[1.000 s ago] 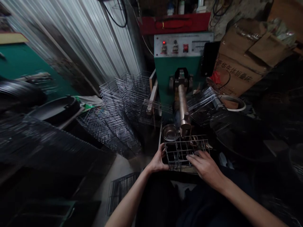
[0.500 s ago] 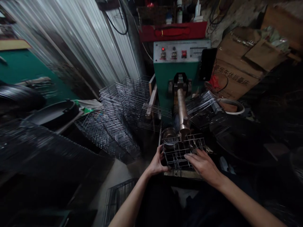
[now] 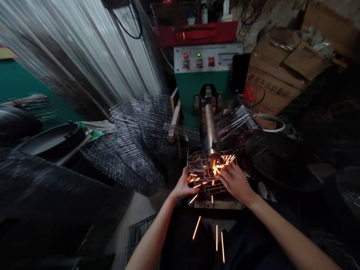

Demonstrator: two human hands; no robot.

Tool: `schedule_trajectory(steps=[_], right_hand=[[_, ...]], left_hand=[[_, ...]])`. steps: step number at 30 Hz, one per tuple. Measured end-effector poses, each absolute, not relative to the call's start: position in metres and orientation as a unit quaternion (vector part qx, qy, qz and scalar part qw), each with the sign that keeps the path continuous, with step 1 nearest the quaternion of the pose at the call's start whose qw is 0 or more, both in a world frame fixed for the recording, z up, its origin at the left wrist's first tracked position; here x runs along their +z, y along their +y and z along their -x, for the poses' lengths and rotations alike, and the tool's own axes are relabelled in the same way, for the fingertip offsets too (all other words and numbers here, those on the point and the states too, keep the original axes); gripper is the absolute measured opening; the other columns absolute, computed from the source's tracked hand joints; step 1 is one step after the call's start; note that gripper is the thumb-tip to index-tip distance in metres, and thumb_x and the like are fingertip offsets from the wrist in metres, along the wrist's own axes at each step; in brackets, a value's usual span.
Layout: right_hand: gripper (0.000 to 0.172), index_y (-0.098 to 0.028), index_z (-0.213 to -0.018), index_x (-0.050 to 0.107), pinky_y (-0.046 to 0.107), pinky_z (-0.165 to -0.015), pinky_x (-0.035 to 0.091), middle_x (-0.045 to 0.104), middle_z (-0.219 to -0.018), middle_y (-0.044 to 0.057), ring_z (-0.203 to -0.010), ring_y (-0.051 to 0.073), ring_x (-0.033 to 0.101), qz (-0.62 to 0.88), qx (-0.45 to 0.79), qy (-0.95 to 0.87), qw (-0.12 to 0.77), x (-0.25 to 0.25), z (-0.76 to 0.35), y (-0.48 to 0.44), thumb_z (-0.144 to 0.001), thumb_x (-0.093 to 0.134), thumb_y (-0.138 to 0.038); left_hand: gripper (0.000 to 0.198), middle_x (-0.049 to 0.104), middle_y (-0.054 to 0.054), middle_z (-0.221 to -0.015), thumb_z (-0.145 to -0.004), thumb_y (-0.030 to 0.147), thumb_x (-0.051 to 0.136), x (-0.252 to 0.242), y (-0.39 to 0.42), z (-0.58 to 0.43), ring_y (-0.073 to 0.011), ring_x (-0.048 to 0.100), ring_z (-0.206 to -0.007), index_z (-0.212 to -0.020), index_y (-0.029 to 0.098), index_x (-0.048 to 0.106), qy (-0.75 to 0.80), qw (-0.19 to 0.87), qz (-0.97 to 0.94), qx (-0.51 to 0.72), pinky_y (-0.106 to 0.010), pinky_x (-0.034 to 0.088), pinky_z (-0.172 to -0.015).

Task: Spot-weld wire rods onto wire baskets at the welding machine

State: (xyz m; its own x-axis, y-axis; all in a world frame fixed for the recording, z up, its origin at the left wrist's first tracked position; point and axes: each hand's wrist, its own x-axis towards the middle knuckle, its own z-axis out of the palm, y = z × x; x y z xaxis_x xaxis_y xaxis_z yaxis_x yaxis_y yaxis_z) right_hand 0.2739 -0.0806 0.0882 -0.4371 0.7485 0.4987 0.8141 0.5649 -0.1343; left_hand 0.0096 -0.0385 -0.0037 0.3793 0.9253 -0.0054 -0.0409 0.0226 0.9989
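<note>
A small wire grid (image 3: 208,184) lies beneath the copper-coloured electrode arm (image 3: 211,129) of a green spot welder (image 3: 187,84). Sparks fly from the electrode tip where it meets the wires, some falling toward my lap. My left hand (image 3: 184,186) grips the grid's left edge, thumb below and fingers at the upper side. At the grid's right part, my right hand (image 3: 236,183) is closed with its fingertips on the wires, close to the sparks. On the welder's panel (image 3: 208,58) a red and a green lamp are lit.
Stacked wire grids (image 3: 140,127) stand left of the welder. Loose wire rods (image 3: 234,120) lie on its right, near a round bowl (image 3: 270,123). A cardboard box (image 3: 275,75) is behind them. A dark pan (image 3: 50,140) sits at the left, and another wire frame (image 3: 137,234) lies low.
Sparks have appeared at the electrode tip, and the green lamp has lit. The grid has shifted further under the electrode, and my right hand has moved up closer to the tip.
</note>
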Motion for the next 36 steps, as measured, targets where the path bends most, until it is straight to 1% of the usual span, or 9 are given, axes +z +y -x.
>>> schedule_trajectory(steps=[4, 7, 13, 16, 23, 27, 31, 33, 36], right_hand=[[0.022, -0.018, -0.087, 0.066, 0.036, -0.082, 0.038, 0.062, -0.092, 0.01, -0.092, 0.026, 0.052, 0.479, -0.089, -0.836, 0.253, 0.088, -0.276, -0.079, -0.101, 0.056, -0.032], [0.026, -0.019, -0.087, 0.066, 0.036, -0.079, 0.037, 0.063, -0.089, 0.009, -0.089, 0.026, 0.051, 0.489, -0.112, -0.827, 0.252, 0.086, -0.277, -0.075, -0.102, 0.053, -0.035], [0.015, -0.019, -0.093, 0.067, 0.036, -0.075, 0.036, 0.063, -0.091, 0.009, -0.088, 0.026, 0.051, 0.508, -0.112, -0.821, 0.236, 0.093, -0.276, -0.059, -0.1, 0.054, -0.024], [0.016, -0.019, -0.091, 0.066, 0.036, -0.076, 0.037, 0.063, -0.092, 0.01, -0.089, 0.026, 0.051, 0.502, -0.108, -0.825, 0.236, 0.095, -0.277, -0.054, -0.1, 0.053, -0.024], [0.02, -0.018, -0.09, 0.067, 0.036, -0.073, 0.038, 0.062, -0.088, 0.009, -0.085, 0.026, 0.052, 0.495, -0.088, -0.827, 0.25, 0.093, -0.277, -0.048, -0.101, 0.052, -0.026], [0.022, -0.018, -0.094, 0.067, 0.036, -0.076, 0.044, 0.063, -0.091, 0.009, -0.086, 0.024, 0.055, 0.461, 0.012, -0.831, 0.31, 0.099, -0.284, -0.053, -0.103, 0.048, -0.025], [0.018, -0.021, -0.099, 0.067, 0.034, -0.078, 0.05, 0.065, -0.102, 0.009, -0.093, 0.023, 0.062, 0.456, 0.177, -0.783, 0.384, 0.106, -0.301, -0.075, -0.102, 0.052, -0.029], [0.017, -0.022, -0.1, 0.067, 0.036, -0.083, 0.051, 0.066, -0.105, 0.008, -0.096, 0.024, 0.064, 0.478, 0.244, -0.746, 0.395, 0.104, -0.31, -0.09, -0.101, 0.054, -0.033], [0.02, -0.023, -0.107, 0.064, 0.038, -0.083, 0.054, 0.069, -0.104, 0.008, -0.092, 0.024, 0.067, 0.516, 0.351, -0.648, 0.437, 0.096, -0.319, -0.113, -0.098, 0.059, -0.04]], left_hand=[[0.11, 0.038, -0.015, -0.149, -0.057, 0.02, 0.086, -0.009, -0.044, -0.011, -0.0335, 0.054, -0.127, -0.146, 0.034, 0.022, 0.405, 0.598, -0.57, 0.392, -0.057, 0.044, -0.106], [0.109, 0.036, -0.014, -0.15, -0.056, 0.02, 0.086, -0.009, -0.043, -0.008, -0.0337, 0.054, -0.127, -0.145, 0.034, 0.024, 0.423, 0.574, -0.568, 0.411, -0.056, 0.045, -0.107], [0.112, 0.036, -0.015, -0.149, -0.049, 0.022, 0.09, -0.003, -0.013, -0.002, -0.0325, 0.059, -0.118, -0.142, 0.033, 0.028, 0.407, 0.621, -0.54, 0.397, -0.052, 0.051, -0.098], [0.111, 0.034, -0.015, -0.15, -0.049, 0.024, 0.091, -0.004, -0.003, -0.002, -0.0319, 0.059, -0.117, -0.142, 0.033, 0.03, 0.392, 0.629, -0.537, 0.403, -0.052, 0.051, -0.096], [0.112, 0.035, -0.014, -0.152, -0.051, 0.022, 0.091, -0.006, 0.004, -0.003, -0.0308, 0.058, -0.12, -0.145, 0.034, 0.03, 0.372, 0.631, -0.548, 0.403, -0.051, 0.047, -0.103], [0.118, 0.034, -0.015, -0.155, -0.055, 0.025, 0.09, -0.012, 0.002, 0.001, -0.0348, 0.055, -0.127, -0.151, 0.036, 0.024, 0.358, 0.648, -0.544, 0.395, -0.055, 0.045, -0.105], [0.132, 0.029, -0.014, -0.16, -0.05, 0.024, 0.094, -0.03, -0.002, 0.003, -0.0351, 0.042, -0.14, -0.155, 0.038, 0.015, 0.367, 0.643, -0.555, 0.379, -0.058, 0.031, -0.116], [0.135, 0.034, -0.015, -0.157, -0.047, 0.023, 0.095, -0.038, -0.002, -0.001, -0.0354, 0.04, -0.142, -0.156, 0.036, 0.016, 0.379, 0.649, -0.547, 0.368, -0.059, 0.028, -0.117], [0.13, 0.045, -0.017, -0.149, -0.048, 0.025, 0.094, -0.042, -0.005, -0.005, -0.0367, 0.045, -0.138, -0.155, 0.032, 0.02, 0.384, 0.658, -0.527, 0.376, -0.061, 0.032, -0.114]])
